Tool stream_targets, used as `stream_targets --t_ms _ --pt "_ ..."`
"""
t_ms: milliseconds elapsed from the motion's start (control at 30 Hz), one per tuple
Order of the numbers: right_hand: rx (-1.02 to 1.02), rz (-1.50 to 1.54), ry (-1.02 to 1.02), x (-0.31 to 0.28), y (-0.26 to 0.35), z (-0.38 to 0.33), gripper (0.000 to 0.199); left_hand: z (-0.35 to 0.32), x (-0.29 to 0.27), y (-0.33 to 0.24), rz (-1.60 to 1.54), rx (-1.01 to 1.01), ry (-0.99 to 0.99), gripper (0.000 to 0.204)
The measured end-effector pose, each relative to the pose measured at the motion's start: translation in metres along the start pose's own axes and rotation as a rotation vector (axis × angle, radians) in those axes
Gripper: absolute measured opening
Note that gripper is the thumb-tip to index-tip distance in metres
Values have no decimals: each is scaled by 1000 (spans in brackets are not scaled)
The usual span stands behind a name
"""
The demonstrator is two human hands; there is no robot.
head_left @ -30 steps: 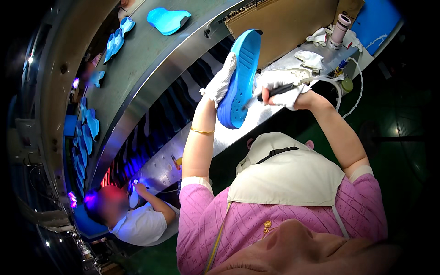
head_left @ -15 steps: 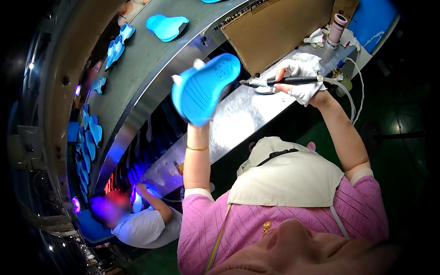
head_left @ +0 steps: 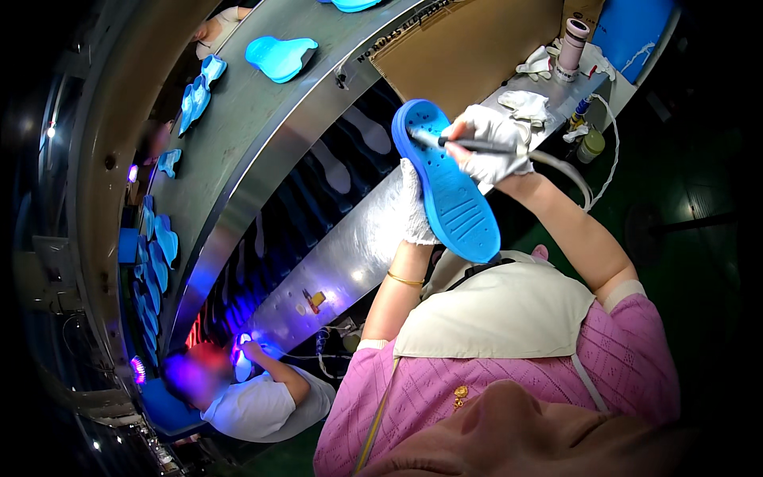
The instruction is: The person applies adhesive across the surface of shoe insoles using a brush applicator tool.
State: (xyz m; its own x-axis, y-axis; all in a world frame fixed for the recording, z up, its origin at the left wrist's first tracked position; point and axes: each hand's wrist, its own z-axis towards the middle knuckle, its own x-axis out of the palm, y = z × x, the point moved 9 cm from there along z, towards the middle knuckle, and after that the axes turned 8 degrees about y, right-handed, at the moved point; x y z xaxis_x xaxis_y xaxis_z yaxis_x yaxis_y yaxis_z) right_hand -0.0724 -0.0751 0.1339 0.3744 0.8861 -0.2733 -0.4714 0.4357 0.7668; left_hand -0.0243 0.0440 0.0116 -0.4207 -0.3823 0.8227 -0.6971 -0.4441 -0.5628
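My left hand (head_left: 415, 205), in a white glove, grips a blue shoe sole (head_left: 449, 187) from behind and holds it up with its dimpled, ribbed face toward me. My right hand (head_left: 489, 143), also gloved in white, holds a thin dark pen-like tool (head_left: 469, 145) with a grey hose (head_left: 566, 168) trailing from it. The tool's tip rests on the upper part of the sole, near its holes.
A curved conveyor (head_left: 238, 135) carries several blue soles (head_left: 278, 57) on the left. A cardboard sheet (head_left: 477, 48), a tape roll (head_left: 571, 49), white gloves (head_left: 524, 103) and a small jar (head_left: 590, 145) lie on the steel bench. Another person (head_left: 254, 397) works under violet light at lower left.
My left hand has turned the sole and brought it down from up left to right in front of me. My right hand has moved the tool's tip onto the sole.
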Motion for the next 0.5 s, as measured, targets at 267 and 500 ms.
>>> stream_targets --t_ms 267,500 --pt "155 257 11 7 -2 -11 14 1 -8 -18 127 55 -84 80" --pt "83 145 228 31 12 -24 19 12 -5 -34 -16 176 29 82"
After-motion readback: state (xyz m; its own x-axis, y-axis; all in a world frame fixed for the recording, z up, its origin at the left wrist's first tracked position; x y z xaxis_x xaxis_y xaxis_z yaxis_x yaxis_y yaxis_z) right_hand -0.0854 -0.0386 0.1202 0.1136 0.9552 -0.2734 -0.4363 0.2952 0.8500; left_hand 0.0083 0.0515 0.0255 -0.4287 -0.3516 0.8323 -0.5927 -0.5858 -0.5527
